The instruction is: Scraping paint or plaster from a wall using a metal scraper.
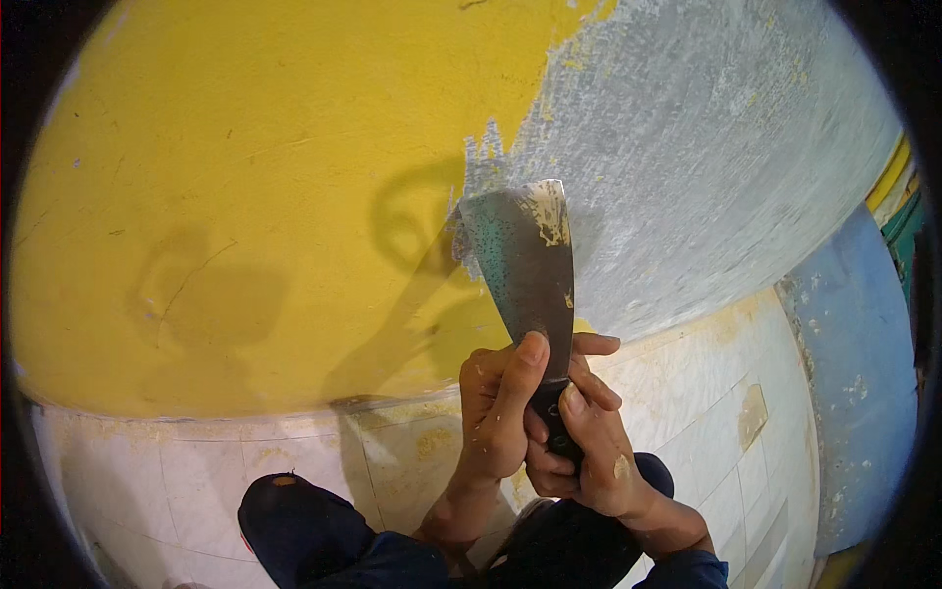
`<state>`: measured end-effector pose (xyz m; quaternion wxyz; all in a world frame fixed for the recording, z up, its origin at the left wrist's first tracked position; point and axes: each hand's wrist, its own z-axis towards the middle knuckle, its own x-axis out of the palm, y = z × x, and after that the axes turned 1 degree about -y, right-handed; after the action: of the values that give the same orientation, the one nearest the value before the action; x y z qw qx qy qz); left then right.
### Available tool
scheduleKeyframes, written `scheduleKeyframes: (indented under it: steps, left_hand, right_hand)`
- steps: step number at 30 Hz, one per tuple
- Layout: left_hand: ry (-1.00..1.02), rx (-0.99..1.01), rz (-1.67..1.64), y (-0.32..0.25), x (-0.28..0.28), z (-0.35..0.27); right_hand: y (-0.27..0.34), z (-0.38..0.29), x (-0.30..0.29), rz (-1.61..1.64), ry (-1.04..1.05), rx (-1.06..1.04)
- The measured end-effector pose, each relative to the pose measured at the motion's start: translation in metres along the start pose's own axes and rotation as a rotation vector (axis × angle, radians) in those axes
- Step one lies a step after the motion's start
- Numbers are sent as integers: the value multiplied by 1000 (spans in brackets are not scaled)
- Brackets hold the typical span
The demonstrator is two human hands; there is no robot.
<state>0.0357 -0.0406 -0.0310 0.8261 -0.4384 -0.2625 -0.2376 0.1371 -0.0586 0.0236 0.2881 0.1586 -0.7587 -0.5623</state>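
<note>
A wide paint scraper (526,272) points up the wall before me, with pale yellow residue and green stain on its metal blade. My right hand (600,442) wraps its black riveted handle (557,427). Higher up, my left hand (500,412) grips the base of the blade, its thumb on the flat face. The blade's edge is over the ragged border between yellow paint (257,184) and a bare grey patch (699,147). Whether the edge touches the wall, I cannot tell. Flecks of paint cling to both hands.
Pale floor tiles (206,478) with yellowish dust along the wall's foot lie below. My knee in dark trousers (302,523) is at lower left. A worn blue surface (857,383) borders the tiles on the right. Shadows of my arms and head fall on the yellow wall.
</note>
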Motion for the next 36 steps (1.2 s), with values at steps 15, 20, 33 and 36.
scheduleKeyframes:
  steps: [15,20,33,36]
  left_hand:
    - [-324,-56,140,-6,8,-5]
    - [-331,-195,241,-31,2,-3]
    - [-94,-248,437,-78,32,47]
    - [-151,213,487,-44,31,40]
  right_hand:
    - [-3,7,12,-34,-105,8]
    - [-15,17,21,95,-66,-3]
    - [24,32,24,258,-66,-254]
    - [11,20,22,-8,-184,-411]
